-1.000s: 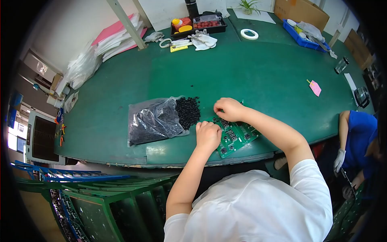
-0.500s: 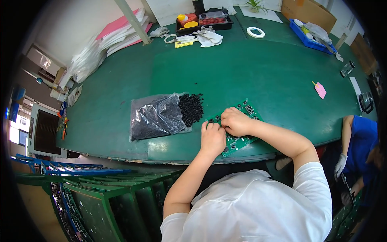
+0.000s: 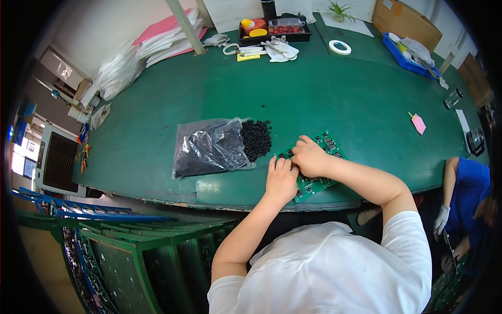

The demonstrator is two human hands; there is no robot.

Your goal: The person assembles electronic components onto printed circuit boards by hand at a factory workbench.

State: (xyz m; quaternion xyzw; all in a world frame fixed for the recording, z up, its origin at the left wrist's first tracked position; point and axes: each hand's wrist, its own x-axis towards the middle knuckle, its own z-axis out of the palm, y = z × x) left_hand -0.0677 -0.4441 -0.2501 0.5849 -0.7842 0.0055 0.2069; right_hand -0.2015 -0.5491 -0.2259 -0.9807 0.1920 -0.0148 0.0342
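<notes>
A green circuit board [image 3: 305, 194] with black digit displays lies tilted on the table in front of me. My left hand [image 3: 282, 180] is over its left part, fingers curled down onto the surface. My right hand [image 3: 310, 158] sits right beside it over the middle of the board, closed, its fingertips turned down. Whatever small thing is between the fingers of either hand is hidden. Left of the board, a heap of small black parts [image 3: 257, 140] spills from the mouth of a clear plastic bag [image 3: 206, 152] filled with more of them.
Along the far side are a black tray [image 3: 290, 37], white gloves [image 3: 281, 51], a tape roll [image 3: 340, 47] and a blue basket [image 3: 410, 63]. A pink tag [image 3: 417, 124] lies to the right. Beyond the table's right edge a co-worker's gloved hand [image 3: 442, 217] shows.
The view has shifted slightly, so the tabletop things appear a little further right. Both hands stay over the board, with the right hand's fingers slightly changed in pose.
</notes>
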